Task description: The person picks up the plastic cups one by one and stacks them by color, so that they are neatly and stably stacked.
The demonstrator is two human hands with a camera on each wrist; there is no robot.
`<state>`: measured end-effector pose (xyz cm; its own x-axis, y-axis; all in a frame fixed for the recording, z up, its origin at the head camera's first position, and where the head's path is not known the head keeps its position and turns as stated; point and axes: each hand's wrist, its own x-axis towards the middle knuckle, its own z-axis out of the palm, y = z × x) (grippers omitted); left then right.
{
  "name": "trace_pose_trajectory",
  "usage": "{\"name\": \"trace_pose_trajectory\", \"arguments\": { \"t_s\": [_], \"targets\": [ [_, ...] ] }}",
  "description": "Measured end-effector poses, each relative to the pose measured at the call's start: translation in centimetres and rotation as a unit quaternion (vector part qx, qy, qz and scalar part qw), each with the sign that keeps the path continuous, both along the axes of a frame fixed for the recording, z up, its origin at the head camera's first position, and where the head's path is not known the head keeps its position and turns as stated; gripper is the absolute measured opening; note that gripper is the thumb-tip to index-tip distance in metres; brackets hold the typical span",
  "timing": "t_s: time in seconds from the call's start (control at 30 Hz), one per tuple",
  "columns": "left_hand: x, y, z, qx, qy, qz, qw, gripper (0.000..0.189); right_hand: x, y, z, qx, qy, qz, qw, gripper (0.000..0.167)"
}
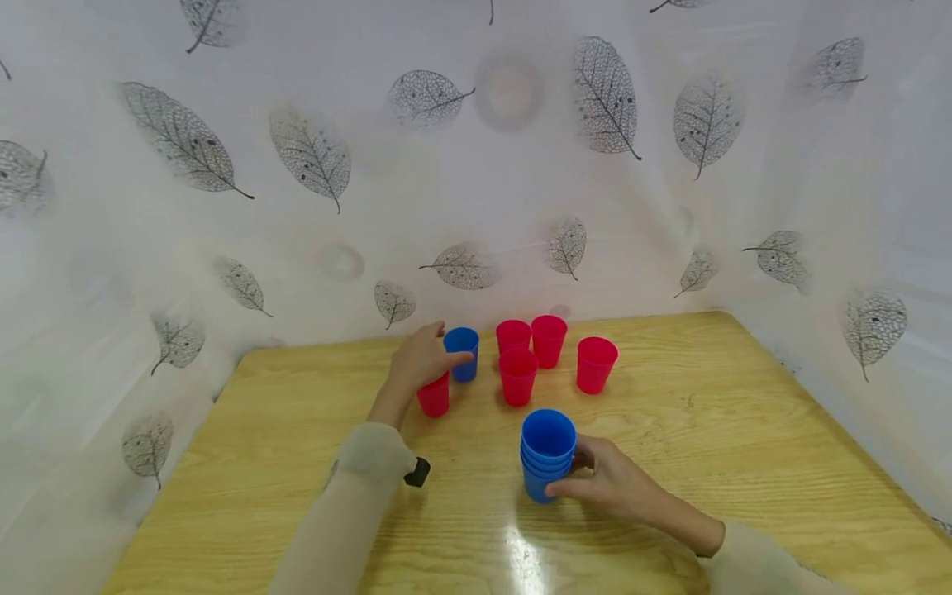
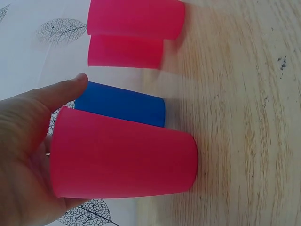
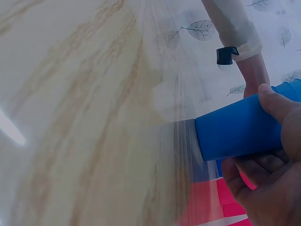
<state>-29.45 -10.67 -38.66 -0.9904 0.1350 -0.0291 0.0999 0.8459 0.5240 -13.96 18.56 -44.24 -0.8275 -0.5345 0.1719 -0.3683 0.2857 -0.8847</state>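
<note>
A white leaf-printed sheet [image 1: 506,178] hangs beyond the left, back and right edges of the wood-grain tabletop [image 1: 278,421]. My left arm, in a pale sleeve [image 1: 335,512] with a small black device [image 1: 418,472] at the wrist, comes in toward the back edge, left of its middle. My left hand [image 1: 422,357] is spread above an upright red cup [image 1: 435,398], the leftmost one, covering part of its rim. My thumb stretches right across the near side of a single blue cup [image 1: 465,372], close to its rim; I cannot tell whether the skin touches it. That blue cup stands just behind and to the right of the red one, nearer the back edge.

To the right, three red cups stand upright close together: a rear red cup [image 1: 513,332] near the back edge, a front red cup [image 1: 518,382] partly hiding it, and a third red cup [image 1: 548,343] just beside them. Nearer me, right of the tabletop's middle, is a nested stack of blue cups [image 1: 547,454], rims upward; I cannot tell whether its base meets the wood. A separate red cup [image 1: 596,368] stands farther back, toward the back right corner. My right hand [image 1: 613,479] grips the stack from the right, thumb on the near side, fingers curled round the far side.
</note>
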Motion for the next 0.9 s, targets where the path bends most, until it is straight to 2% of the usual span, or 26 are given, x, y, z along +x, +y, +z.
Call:
{"name": "trace_pose_trajectory", "arguments": {
  "t_s": [0.37,0.53,0.7,0.9],
  "targets": [
    [-0.4,0.1,-0.5,-0.002,-0.006,0.004,1.0000,0.082,-0.1,0.1,-0.1,-0.003,-0.004,0.004,1.0000,0.053],
    [-0.3,-0.1,-0.3,0.009,-0.010,0.001,0.9999,0.079,-0.2,0.0,-0.1,-0.005,-0.003,0.007,1.0000,0.053],
    [0.2,-0.2,0.4,0.062,-0.009,-0.011,0.9980,0.077,-0.1,0.1,-0.1,-0.006,-0.005,0.008,0.9999,0.053],
    [0.9,-0.6,1.7,0.142,-0.012,-0.026,0.9895,0.078,-0.1,0.1,-0.1,-0.007,-0.003,0.009,0.9999,0.052]
  ]
}}
